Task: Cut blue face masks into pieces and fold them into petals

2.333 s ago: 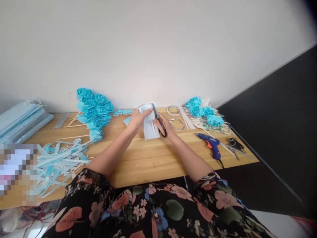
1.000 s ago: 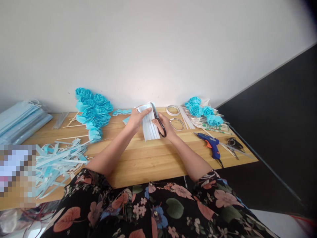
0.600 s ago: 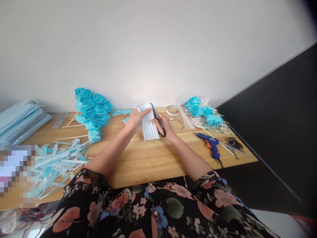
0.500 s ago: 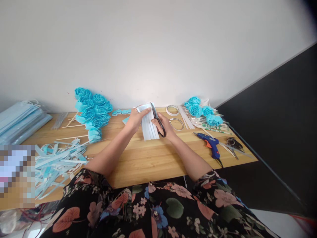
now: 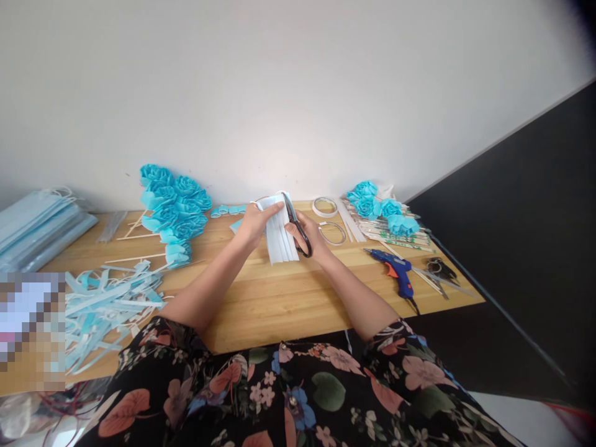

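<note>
The left forearm [image 5: 212, 279] and the right forearm [image 5: 356, 285] are bare and stretch forward, inclined toward each other. The left hand [image 5: 257, 223] makes a closed pinch; its thumb [image 5: 274, 212] lies almost straight on top, pointing toward the right side. The right hand [image 5: 311, 234] is just beside, also closed, with most fingers hidden from view.

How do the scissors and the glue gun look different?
The scissors have black handles, but the glue gun is blue with an orange trigger. The scissors are up in the right hand, while the glue gun lies on the wooden table. The glue gun has a dark cord; the scissors have none. Both are tools.
</note>
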Demonstrator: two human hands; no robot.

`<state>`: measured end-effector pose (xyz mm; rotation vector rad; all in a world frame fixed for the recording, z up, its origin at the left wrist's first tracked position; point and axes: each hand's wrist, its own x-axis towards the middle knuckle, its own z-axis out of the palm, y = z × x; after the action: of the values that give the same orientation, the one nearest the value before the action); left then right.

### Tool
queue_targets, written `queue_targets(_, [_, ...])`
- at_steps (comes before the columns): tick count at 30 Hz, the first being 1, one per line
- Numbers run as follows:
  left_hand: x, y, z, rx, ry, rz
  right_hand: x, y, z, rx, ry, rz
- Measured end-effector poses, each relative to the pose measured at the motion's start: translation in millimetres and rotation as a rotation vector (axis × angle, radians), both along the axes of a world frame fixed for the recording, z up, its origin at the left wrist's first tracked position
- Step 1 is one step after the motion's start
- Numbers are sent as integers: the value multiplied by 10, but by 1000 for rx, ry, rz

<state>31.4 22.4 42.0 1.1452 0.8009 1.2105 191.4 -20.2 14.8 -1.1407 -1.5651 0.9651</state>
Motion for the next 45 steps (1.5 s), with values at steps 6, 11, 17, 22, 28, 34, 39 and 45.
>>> queue_targets(6, [3, -1, 25, -43, -36, 49, 3, 0, 60, 88, -85, 109])
queue_targets(11, [-73, 85, 69, -9, -108, 124, 160, 30, 155, 56, -224, 222])
queue_targets(17, [-230, 244, 139, 26, -189, 299, 592, 90, 251, -126, -115, 291])
queue_targets(22, [-251, 236, 141, 7, -97, 219, 672, 194, 171, -32, 129, -74])
queue_targets(28, [-246, 164, 108, 68, 274, 8, 514, 251, 110, 167, 135, -232])
queue_targets(34, [-212, 12, 232, 279, 598, -142, 324, 149, 174, 249, 40, -148])
queue_targets(39, [-127, -81, 239, 283, 756, -259, 229, 100, 138, 259, -51, -9])
queue_targets(45, [-166, 22, 154, 328, 789, -370, 211, 122, 84, 169, -53, -25])
